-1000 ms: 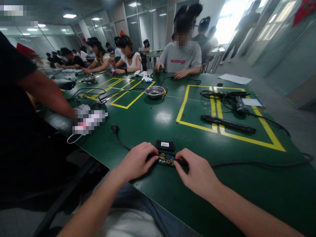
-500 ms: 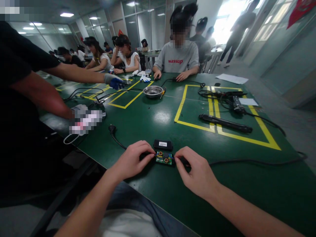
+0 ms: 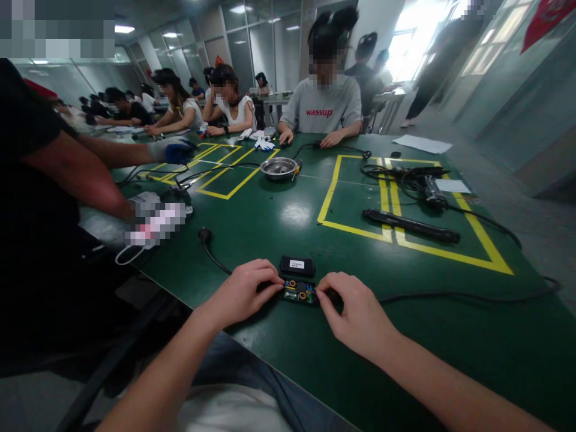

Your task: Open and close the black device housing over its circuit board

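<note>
Circuit-board unit (image 3: 300,293) is at the lower centre of the frame, component side up on the green bench (image 3: 252,222). Left hand (image 3: 249,289): fingers narrow, pinching the unit's left end. Right hand (image 3: 360,306): fingers narrow, pinching the right end. A labelled black casing cover (image 3: 297,265) lies just above the unit in the frame. A left cord (image 3: 218,259), ending in a plug (image 3: 204,235), emerges from behind the left hand; a right cord (image 3: 450,294) runs toward the right edge.

Caution: uneven force between the hands may tilt the board or strain the connections at either end. Stiffness in either cord may drag the unit sideways. A slipping fingertip may knock the ring-shaped coils (image 3: 302,296).

Visibility: fingertips conceal both ends; whether they bear on wire, board edge or casing cannot be determined. Label print is illegible. A co-worker's arm (image 3: 83,174) is cut off at left.
</note>
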Tool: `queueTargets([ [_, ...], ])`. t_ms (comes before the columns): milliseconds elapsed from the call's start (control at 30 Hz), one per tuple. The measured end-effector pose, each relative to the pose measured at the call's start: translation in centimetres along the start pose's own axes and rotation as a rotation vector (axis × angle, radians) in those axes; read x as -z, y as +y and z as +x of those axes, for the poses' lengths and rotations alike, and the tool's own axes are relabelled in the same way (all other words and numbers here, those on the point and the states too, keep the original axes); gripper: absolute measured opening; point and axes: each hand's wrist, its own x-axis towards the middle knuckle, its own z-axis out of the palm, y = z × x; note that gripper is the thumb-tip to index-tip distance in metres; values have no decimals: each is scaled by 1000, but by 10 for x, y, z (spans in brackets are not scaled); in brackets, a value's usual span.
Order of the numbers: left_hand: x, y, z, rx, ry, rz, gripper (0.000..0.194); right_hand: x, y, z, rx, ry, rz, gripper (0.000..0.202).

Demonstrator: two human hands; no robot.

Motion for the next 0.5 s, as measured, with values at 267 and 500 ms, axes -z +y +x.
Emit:
queueTargets([
  [267,0,2,1,-14,-11,38,11,1,-4,1,20,-32,-53,17],
  [500,-8,10,26,-24,60,201,20,-1,-4,0,40,-15,-76,16],
])
